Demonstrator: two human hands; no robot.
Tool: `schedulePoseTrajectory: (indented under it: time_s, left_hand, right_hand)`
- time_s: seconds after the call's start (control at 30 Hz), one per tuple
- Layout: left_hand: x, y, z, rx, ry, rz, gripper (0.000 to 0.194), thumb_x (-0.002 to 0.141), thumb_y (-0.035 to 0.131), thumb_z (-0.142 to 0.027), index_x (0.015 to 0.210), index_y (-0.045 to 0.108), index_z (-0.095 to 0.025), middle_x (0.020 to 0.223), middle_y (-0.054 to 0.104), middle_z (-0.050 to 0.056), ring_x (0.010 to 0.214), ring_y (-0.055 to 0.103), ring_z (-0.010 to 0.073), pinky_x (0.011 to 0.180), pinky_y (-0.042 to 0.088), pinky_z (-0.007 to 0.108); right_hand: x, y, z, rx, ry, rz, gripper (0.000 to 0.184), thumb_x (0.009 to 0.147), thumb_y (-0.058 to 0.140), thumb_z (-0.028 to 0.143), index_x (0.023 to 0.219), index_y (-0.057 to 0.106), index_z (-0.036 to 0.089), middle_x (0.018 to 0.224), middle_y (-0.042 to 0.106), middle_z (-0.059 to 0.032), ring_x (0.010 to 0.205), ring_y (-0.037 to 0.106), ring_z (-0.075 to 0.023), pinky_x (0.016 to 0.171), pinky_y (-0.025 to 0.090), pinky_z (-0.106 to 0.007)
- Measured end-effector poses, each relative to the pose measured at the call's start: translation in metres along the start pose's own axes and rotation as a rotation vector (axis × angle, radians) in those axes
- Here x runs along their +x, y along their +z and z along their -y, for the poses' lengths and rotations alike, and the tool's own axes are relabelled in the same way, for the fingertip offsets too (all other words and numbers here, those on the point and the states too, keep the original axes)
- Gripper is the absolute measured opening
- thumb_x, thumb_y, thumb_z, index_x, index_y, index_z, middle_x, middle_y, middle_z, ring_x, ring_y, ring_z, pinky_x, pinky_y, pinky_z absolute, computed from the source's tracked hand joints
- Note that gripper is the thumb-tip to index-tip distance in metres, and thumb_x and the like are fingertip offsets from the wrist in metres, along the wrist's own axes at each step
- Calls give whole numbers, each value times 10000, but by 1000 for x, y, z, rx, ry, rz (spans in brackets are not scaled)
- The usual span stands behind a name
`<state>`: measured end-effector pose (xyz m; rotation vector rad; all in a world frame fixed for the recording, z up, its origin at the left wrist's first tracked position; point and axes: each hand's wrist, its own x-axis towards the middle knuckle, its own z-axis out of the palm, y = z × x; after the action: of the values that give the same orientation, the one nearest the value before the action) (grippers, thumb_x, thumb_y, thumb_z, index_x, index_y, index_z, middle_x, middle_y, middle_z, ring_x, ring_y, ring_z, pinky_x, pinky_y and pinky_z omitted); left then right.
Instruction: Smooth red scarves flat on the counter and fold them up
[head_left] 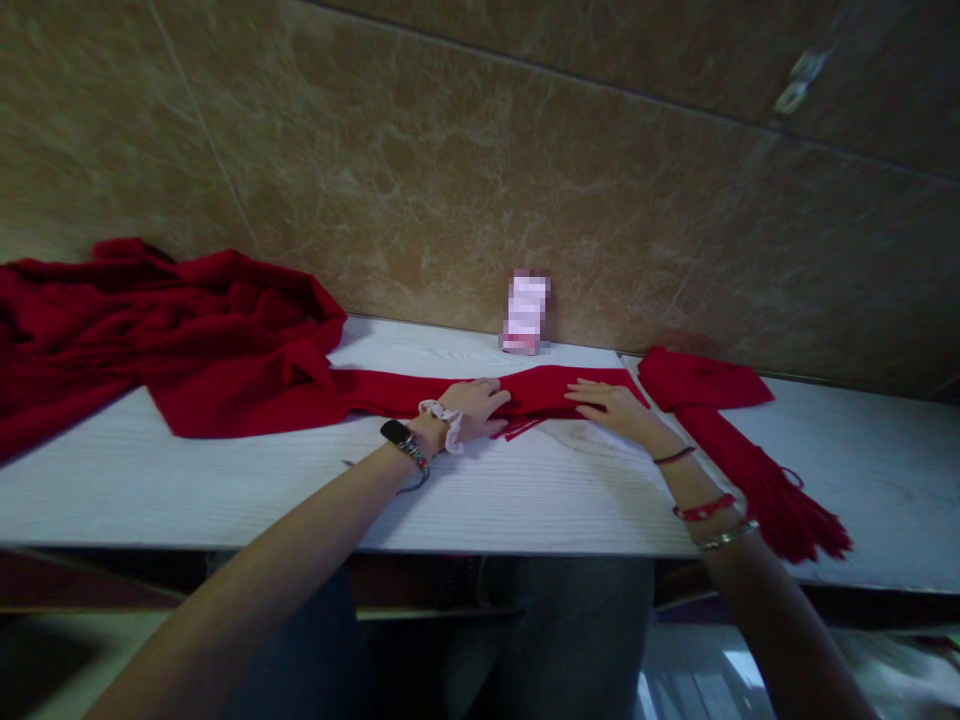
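A long red scarf [555, 390] lies flattened in a strip on the white table [480, 510], with a few fringe strands showing at its near edge. My left hand [480, 405] rests on the strip with fingers outstretched, a scrunchie and a dark watch on its wrist. A short way to the right, my right hand [609, 405] lies open on the same strip, its fingers reaching left. Leftward, the strip runs up to a loose heap of red cloth [240, 340]; where one joins the other I cannot tell.
A phone-like object [527, 312], blurred out, leans against the brown marbled wall [450, 180]. At the right lies another red scarf [731, 455], folded over, its fringe pointing towards the near edge. A seam in the tabletop runs beside it. My legs are below the table edge.
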<state>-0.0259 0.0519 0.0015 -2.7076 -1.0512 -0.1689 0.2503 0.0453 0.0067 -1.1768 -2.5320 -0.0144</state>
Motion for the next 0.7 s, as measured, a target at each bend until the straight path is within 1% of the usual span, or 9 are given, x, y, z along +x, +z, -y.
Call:
schedulePoseTrajectory:
  time_s: [0.13,0.2,0.27,0.33,0.43,0.5,0.57,0.63,0.7]
  left_hand:
    - [-2,-5,4,61,7,34,271,842,429,-170,1103,504,-186,1034,544,74,882,540,188,666,456,268]
    - [-1,-9,8,105,2,31,260,842,415,-127,1066,536,-184,1012,554,76,884,538,188,646,454,259]
    - [2,-14,15,155,-15,-18,227,860,405,-139,1006,574,-178,1003,559,77,913,526,196,645,452,257]
    - [9,-20,23,208,-36,-96,221,878,394,-165,961,599,-166,1014,562,79,947,512,207,664,451,267]
    - [22,-22,36,252,-50,-191,240,889,381,-178,973,603,-141,1044,567,92,975,510,218,713,449,293]
    - [26,-15,42,245,-13,-186,265,889,369,-156,1050,579,-134,1099,560,102,1018,504,222,770,442,318]
    - [26,-3,46,215,15,-125,313,879,362,-112,1138,538,-130,1179,530,108,1096,472,226,850,420,337]
    - [23,10,49,175,-9,-67,372,863,363,-76,1205,493,-140,1253,481,107,1167,424,223,915,392,339]
    - [21,15,54,147,-65,-69,413,851,365,-66,1243,460,-158,1299,439,100,1210,382,215,952,372,336]
  right_hand:
    - [1,2,0,-74,-9,49,388,837,453,253,1219,500,208,1272,494,-73,1195,416,-222,986,345,-446]
    - [1,2,0,-110,-1,72,394,861,407,260,1246,469,201,1293,471,-76,1206,403,-215,985,341,-448]
    - [0,4,0,-142,11,81,392,876,362,252,1254,458,203,1296,470,-73,1207,402,-204,978,352,-439]
    - [-1,8,-3,-176,11,73,398,881,329,224,1260,450,203,1295,472,-71,1209,400,-194,971,366,-422]
    - [-3,17,-7,-246,-14,64,426,871,292,164,1272,433,185,1314,449,-83,1225,376,-198,971,364,-421]
    - [-4,21,-8,-288,-32,74,442,865,274,140,1284,416,159,1334,419,-102,1241,350,-208,975,351,-438]
    - [-3,23,-7,-305,-35,89,447,867,263,140,1292,403,138,1343,402,-121,1250,334,-213,978,339,-446]
    - [-2,21,-3,-293,-14,100,443,876,264,165,1297,394,132,1346,397,-129,1253,329,-207,983,329,-440]
    - [0,17,2,-274,29,107,442,884,275,209,1310,374,146,1360,379,-120,1264,310,-203,989,317,-443]
